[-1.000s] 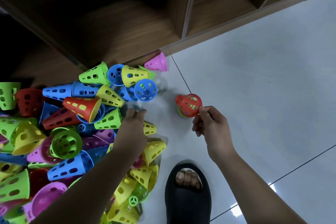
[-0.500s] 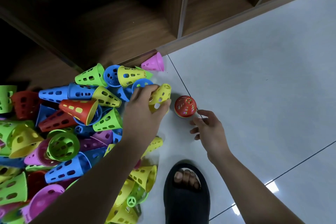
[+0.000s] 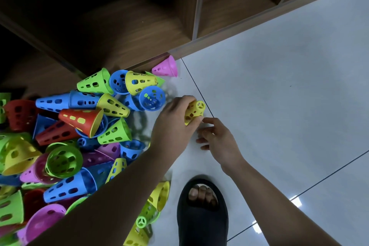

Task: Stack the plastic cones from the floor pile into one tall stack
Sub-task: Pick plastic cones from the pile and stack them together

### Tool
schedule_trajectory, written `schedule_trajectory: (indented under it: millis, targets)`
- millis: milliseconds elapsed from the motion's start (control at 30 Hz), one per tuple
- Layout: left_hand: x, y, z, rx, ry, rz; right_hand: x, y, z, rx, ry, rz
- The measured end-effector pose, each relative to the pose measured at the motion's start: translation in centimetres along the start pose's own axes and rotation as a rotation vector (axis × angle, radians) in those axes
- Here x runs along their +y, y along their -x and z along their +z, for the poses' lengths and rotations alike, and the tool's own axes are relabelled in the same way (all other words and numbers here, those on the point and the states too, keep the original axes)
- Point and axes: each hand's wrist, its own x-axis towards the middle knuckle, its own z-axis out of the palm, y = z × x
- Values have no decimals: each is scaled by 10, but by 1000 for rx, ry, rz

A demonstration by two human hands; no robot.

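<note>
While left hand (image 3: 172, 126) grips yellow cone (image 3: 194, 111), outstretched

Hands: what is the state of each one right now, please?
Left hand: grips a yellow cone.
Right hand: open, fingers relaxed, holds nothing.

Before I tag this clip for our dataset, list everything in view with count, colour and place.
shelf: one, brown wood, top.
floor: white tiles, right.
cone pile: many, blue, green, yellow, red, pink, floor left.
pink cone: one, pink, on its side by the shelf base.
yellow cone: one, yellow, held just right of that pile.
slipper: one, black, bottom centre.
left hand: one, grips the yellow cone.
right hand: one, fingers loose, beside that cone.
</note>
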Motion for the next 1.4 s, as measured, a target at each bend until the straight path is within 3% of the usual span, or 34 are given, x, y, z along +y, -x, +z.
schedule_trajectory:
  millis: [200,367,733,1033,1100,1267,1400]
  targets:
    - [-30,5,-17,-89,-105,-41,-5,-16,-1,-121,234,-17]
    - [-37,-2,-52,-106,-128,-10,-32,-49,3,-18,401,-124]
    - [-75,-54,-110,246,-225,-152,-106,-125,53,89,500,-385]
    - [-78,-72,-103,80,-521,-281,-108,-140,66,118,587,-436]
    - [-78,-72,-99,95,-490,-295,-106,-138,66,129,552,-441]
    - [-81,-70,-95,171,-130,-384,-96,-128,59,169,548,-485]
    - [-66,-54,-101,210,-46,-352,-93,-112,44,219,481,-493]
